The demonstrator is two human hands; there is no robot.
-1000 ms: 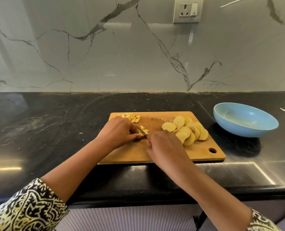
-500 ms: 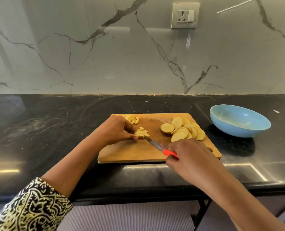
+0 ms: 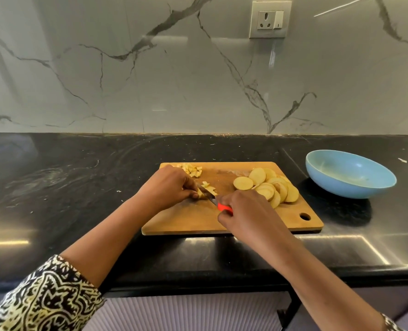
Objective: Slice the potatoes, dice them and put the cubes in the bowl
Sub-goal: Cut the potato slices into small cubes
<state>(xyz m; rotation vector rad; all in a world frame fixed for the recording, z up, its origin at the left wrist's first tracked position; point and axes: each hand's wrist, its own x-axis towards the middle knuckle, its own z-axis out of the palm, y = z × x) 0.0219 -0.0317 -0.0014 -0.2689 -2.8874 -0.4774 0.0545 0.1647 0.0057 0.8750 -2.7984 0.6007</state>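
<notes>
A wooden cutting board (image 3: 191,223) lies on the black counter. My left hand (image 3: 168,186) pinches a potato piece (image 3: 201,194) down on the board, fingers curled over it. My right hand (image 3: 243,211) grips a red-handled knife (image 3: 212,199) whose blade lies against that piece. Small cut bits (image 3: 210,186) sit just beyond the blade. A little pile of potato cubes (image 3: 193,170) is at the board's far left corner. Several round potato slices (image 3: 268,185) overlap at the board's right. The light blue bowl (image 3: 350,174) stands to the right of the board; no cubes show inside it.
The black counter (image 3: 67,182) stretches left of the board and ends at a front edge below my forearms. A marble wall with a socket (image 3: 269,19) rises behind. A small white scrap (image 3: 402,160) lies at the far right.
My right hand has moved back toward the left hand, bringing the knife blade onto the held potato piece after having drawn away toward the board's front edge.
</notes>
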